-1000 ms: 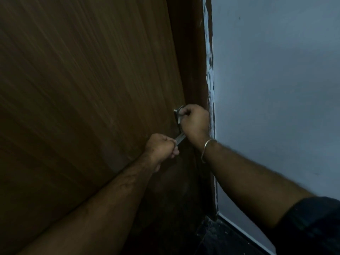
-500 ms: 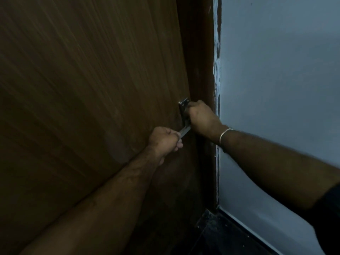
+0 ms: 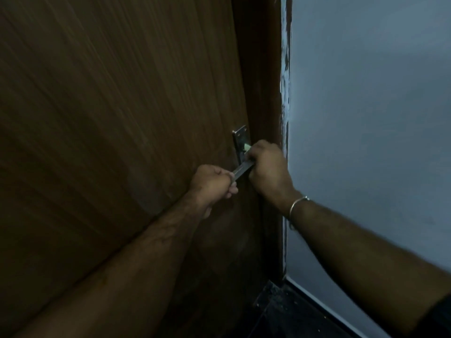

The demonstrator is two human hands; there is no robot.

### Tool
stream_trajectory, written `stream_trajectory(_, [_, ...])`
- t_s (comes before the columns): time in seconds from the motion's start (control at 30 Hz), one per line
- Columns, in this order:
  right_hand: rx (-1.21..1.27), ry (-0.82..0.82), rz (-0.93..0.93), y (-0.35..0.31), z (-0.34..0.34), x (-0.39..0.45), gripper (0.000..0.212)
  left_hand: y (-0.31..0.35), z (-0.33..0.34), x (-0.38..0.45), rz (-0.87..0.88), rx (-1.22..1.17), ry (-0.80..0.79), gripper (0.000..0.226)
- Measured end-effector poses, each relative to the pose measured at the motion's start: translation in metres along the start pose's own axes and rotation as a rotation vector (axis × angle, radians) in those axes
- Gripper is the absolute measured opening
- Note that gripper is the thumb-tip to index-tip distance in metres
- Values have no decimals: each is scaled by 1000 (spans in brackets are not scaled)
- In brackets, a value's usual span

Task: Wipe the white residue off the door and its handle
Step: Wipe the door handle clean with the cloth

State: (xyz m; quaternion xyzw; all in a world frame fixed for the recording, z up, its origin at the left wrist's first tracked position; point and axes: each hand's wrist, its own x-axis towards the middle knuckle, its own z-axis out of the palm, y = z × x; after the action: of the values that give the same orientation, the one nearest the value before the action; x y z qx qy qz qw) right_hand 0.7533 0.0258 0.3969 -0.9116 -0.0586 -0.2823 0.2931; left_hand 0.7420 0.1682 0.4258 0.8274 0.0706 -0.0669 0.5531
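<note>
The brown door fills the left and middle of the frame, and your 2 arms reach up to it from the bottom edge. Your left hand, just right of centre, is clenched around the free end of the metal handle; I judge you hold it there to steady the lever so it does not swing while the other hand rubs. The visible stretch of the lever runs as a short bright bar between your 2 fists, touching both.

Above it, the handle's backplate sits flat on the door near its right edge. Your right hand is closed at the lever's root, just below that plate, and a small pale bit pokes out above the fingers. It is likely the wiping thing, pressed against the plate, though it is too small to tell.

Further right, white streaks run down the frame edge beside the grey wall, well apart from both hands.
</note>
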Motion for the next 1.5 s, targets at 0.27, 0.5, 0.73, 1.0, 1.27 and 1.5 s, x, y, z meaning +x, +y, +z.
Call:
stream_trajectory(0.27, [253,-10,203,12,-9,-3,19,7,1,-4,-70,-6,-2,15])
stream_trajectory(0.5, [771,27,530,-16,48,-79,27,3,-4,3,-4,133,49,15])
stream_trajectory(0.73, [474,233,389,10,6,-13,23,-3,2,3,60,120,77,12])
stream_trajectory(1.0, [687,-33,254,-22,29,-62,26,-4,0,4,-6,102,127,23])
stream_trajectory(1.27, [225,-20,154,-8,-7,20,22,-1,6,9,-65,-17,69,22])
stream_trajectory(1.5, [-51,-162,82,-34,-14,48,42,-6,9,14,-41,-30,73,21])
